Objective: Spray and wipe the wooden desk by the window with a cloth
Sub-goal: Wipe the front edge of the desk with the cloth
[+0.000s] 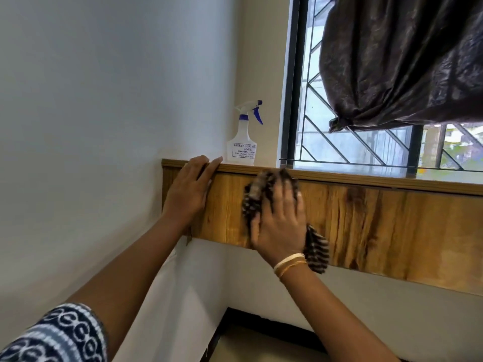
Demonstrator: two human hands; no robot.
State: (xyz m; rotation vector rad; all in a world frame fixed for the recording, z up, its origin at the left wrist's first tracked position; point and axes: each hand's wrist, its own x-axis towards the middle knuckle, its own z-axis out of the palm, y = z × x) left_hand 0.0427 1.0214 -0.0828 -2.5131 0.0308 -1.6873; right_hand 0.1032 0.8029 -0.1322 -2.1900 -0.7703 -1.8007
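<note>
Now | one cloth (315, 248) pressed under right hand (281, 226), fingers spread | left hand (189, 190) flat | one spray bottle (243, 138)

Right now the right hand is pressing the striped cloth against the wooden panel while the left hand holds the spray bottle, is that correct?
Not quite: the head view shows the left hand resting on the wooden ledge; the spray bottle stands untouched beside it. The right hand does press the striped cloth against the wooden panel.

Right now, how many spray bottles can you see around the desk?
1. The spray bottle stands upright on the wooden ledge in the corner, between the wall and the window frame, beyond the left hand. Others may sit out of frame.
</note>
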